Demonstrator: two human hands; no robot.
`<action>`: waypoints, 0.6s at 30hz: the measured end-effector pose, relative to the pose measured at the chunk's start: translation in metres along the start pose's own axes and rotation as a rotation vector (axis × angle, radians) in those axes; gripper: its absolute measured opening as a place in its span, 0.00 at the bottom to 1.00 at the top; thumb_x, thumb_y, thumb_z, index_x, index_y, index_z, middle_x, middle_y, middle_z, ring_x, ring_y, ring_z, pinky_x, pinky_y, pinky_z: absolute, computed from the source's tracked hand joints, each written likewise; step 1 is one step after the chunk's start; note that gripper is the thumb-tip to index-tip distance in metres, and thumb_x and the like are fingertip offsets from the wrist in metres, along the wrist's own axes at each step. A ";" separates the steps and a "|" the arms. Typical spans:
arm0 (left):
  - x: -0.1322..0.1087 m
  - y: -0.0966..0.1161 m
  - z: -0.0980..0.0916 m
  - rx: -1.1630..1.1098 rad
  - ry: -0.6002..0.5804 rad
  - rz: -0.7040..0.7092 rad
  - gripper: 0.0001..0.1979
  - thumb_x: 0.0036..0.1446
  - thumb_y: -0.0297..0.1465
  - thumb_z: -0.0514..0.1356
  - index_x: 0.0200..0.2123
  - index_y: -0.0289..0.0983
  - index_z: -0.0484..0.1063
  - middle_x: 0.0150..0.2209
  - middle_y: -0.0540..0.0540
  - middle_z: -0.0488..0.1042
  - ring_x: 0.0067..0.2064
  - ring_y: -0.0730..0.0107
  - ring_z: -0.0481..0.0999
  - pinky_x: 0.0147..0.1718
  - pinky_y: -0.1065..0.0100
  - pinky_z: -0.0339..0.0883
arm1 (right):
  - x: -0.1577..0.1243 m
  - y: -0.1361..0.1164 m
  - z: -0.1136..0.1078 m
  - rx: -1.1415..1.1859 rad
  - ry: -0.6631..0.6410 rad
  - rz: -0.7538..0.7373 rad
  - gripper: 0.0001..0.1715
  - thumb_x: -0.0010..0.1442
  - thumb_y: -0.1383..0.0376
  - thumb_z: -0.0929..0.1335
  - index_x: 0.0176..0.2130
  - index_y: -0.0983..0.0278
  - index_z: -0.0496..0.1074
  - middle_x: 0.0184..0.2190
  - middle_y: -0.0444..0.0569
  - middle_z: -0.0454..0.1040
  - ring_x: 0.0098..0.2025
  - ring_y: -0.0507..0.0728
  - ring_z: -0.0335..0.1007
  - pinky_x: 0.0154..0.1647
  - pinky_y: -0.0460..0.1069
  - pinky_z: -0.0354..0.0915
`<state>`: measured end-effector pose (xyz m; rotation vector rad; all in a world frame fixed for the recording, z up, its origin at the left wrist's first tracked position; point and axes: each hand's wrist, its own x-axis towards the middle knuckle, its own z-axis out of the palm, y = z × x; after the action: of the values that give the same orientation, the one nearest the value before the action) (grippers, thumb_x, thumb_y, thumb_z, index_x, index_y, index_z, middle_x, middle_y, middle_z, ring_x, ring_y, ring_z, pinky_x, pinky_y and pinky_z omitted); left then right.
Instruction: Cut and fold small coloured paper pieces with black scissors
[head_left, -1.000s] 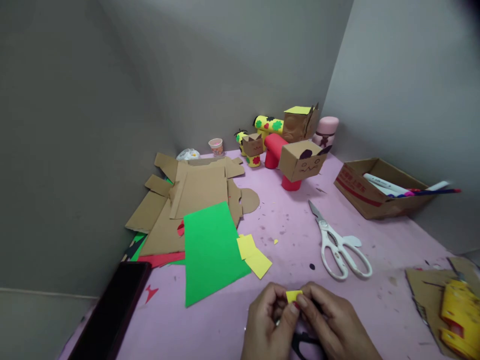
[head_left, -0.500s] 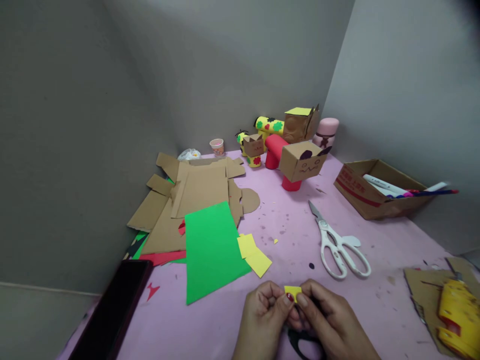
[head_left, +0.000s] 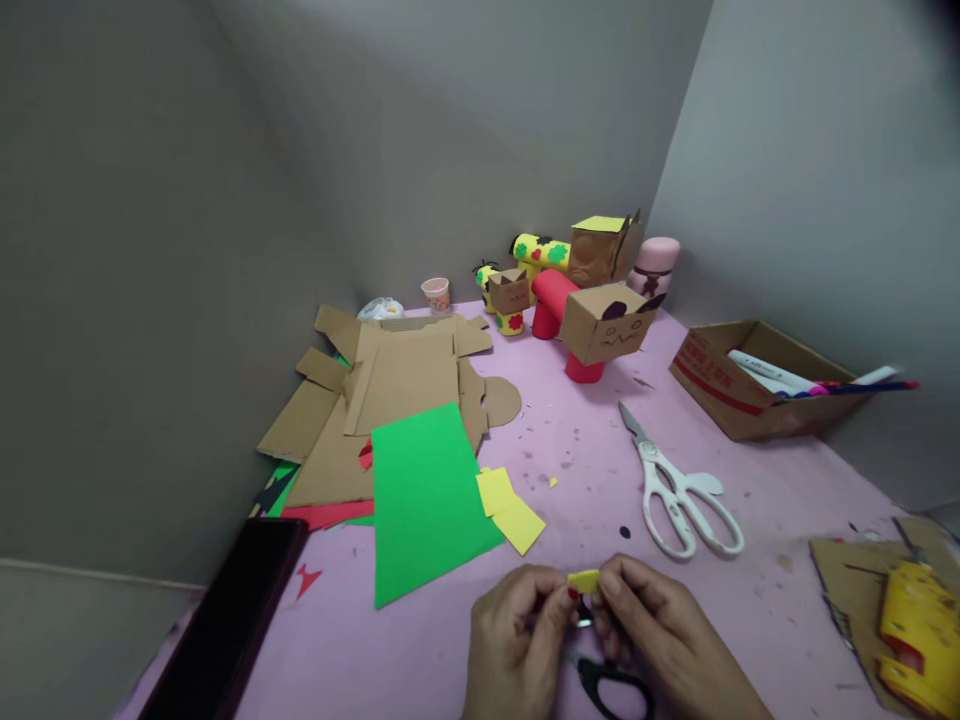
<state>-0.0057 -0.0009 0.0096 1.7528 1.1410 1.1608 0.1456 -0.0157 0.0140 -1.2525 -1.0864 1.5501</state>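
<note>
A small yellow piece of craft paper (head_left: 583,580) is pinched between my two hands at the front of the table. My left hand (head_left: 514,635) grips its left end with thumb and fingers, and my right hand (head_left: 660,625) has the right end. Just below my fingers lie black-handled scissors (head_left: 619,690); their blades are partly hidden, and I cannot tell whether a finger touches them. Ahead of my left hand, yellow paper pieces (head_left: 517,523) overlap the corner of a green sheet (head_left: 427,510). White-handled scissors (head_left: 675,490) rest beyond my right hand.
Flattened cardboard (head_left: 405,380) and a dark phone (head_left: 225,620) occupy the left side. Cardboard-headed animal figures (head_left: 604,325) stand at the back. On the right are a box of markers (head_left: 727,400) and a yellow glue gun (head_left: 919,630) on cardboard.
The yellow piece has tilted and shows a narrower face. My hands have shifted slightly apart, exposing more of the black-handled scissors beneath them.
</note>
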 end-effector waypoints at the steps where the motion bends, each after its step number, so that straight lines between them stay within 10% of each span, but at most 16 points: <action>1: 0.002 0.001 -0.003 0.123 -0.002 0.198 0.08 0.59 0.24 0.55 0.30 0.33 0.73 0.25 0.43 0.78 0.27 0.68 0.76 0.26 0.72 0.69 | 0.000 0.001 0.000 0.046 -0.021 0.036 0.28 0.58 0.44 0.62 0.25 0.65 0.66 0.18 0.41 0.66 0.19 0.50 0.60 0.20 0.44 0.54; 5: 0.009 0.004 -0.010 0.326 -0.058 0.671 0.09 0.61 0.22 0.52 0.40 0.29 0.72 0.32 0.36 0.80 0.33 0.65 0.79 0.31 0.70 0.73 | 0.000 0.002 -0.001 0.198 -0.050 0.096 0.27 0.55 0.45 0.66 0.23 0.65 0.65 0.16 0.41 0.68 0.16 0.48 0.60 0.18 0.43 0.54; 18: 0.010 0.008 -0.009 0.152 -0.110 0.525 0.08 0.59 0.22 0.53 0.36 0.34 0.72 0.28 0.41 0.77 0.30 0.68 0.75 0.28 0.72 0.70 | 0.001 -0.004 -0.004 0.277 -0.103 0.098 0.22 0.54 0.51 0.70 0.24 0.66 0.68 0.16 0.40 0.68 0.17 0.47 0.60 0.19 0.42 0.54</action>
<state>-0.0102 0.0066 0.0226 2.2896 0.7350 1.2763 0.1498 -0.0133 0.0172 -1.0591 -0.8481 1.7875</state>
